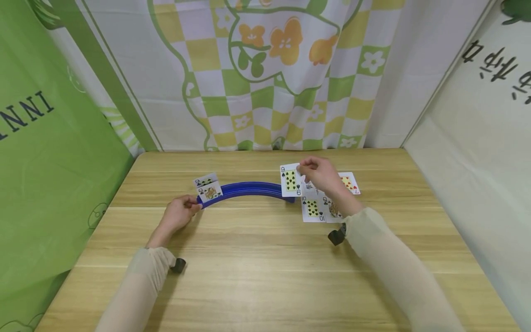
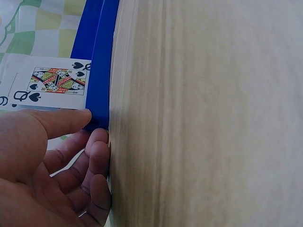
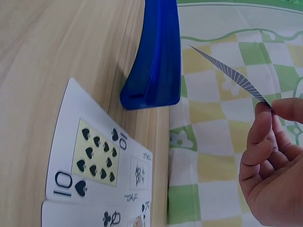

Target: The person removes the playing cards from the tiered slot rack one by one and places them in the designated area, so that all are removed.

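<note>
A curved blue card holder [image 1: 253,188] lies on the table. At its left end stand a queen of spades [image 1: 210,192] and, behind it, a nine [image 1: 212,177]. My left hand [image 1: 177,214] pinches that end of the holder; in the left wrist view the thumb of my left hand [image 2: 47,156] lies on the blue edge [image 2: 100,85] with the fingers curled below. Between thumb and fingers my right hand [image 1: 323,177] holds a nine of spades [image 1: 290,180] upright by the holder's right end. The right wrist view shows this card [image 3: 236,78] edge-on in my right hand [image 3: 274,165].
Several face-up cards lie right of the holder under my right forearm, among them a ten of spades [image 1: 312,210], a queen [image 1: 333,210] and a red seven [image 1: 349,182]. A patterned curtain [image 1: 274,106] hangs behind the wooden table [image 1: 257,276].
</note>
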{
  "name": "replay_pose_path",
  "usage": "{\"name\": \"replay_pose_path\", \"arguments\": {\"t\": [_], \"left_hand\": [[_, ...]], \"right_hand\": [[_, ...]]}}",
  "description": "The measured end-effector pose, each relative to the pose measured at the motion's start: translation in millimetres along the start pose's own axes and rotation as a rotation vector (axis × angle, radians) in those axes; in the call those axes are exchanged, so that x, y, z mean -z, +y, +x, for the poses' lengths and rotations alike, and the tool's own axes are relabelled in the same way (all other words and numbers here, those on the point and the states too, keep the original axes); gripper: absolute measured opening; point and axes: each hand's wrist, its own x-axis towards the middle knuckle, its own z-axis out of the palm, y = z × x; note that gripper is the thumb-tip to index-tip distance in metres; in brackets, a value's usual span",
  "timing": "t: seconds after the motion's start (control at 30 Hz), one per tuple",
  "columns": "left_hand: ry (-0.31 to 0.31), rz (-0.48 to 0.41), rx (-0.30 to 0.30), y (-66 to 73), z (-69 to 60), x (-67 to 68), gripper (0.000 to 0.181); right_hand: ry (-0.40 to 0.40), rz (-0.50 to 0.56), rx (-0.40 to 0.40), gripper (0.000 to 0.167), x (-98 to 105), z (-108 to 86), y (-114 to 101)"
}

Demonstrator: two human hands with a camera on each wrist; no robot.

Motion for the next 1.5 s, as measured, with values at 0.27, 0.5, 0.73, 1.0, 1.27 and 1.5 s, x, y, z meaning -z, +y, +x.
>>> {"name": "replay_pose_path", "arguments": {"t": [0.27, 0.5, 0.73, 1.0, 1.27, 1.5], "left_hand": [[-0.002, 0.000, 0.004, -1.2, 1.2, 0.1, 0.026], [-0.005, -0.004, -0.001, -1.4, 1.1, 0.1, 0.026], [-0.005, -0.001, -0.002, -3.3, 2.0, -1.1, 0.027], [0.000, 0.001, -0.011, -3.2, 1.7, -1.2, 0.027], [0.005, 0.004, -0.013, -1.3, 1.1, 0.8, 0.027], [-0.007, -0.003, -0.005, -2.2, 1.2, 0.3, 0.027]], "right_hand": [[0.038, -0.018, 0.020, 0.028, 11.8, -3.1, 10.4], [0.044, -0.010, 0.001, 0.028, 22.1, -6.9, 17.5], [0.043, 0.023, -0.006, 0.030, 33.6, -14.0, 26.5], [0.074, 0.017, 0.001, 0.033, 48.7, -23.7, 34.4], [0.085, 0.014, -0.049, 0.034, 62.2, -27.9, 41.4], [0.095, 0.019, -0.065, 0.035, 70.4, -31.3, 51.5]]}}
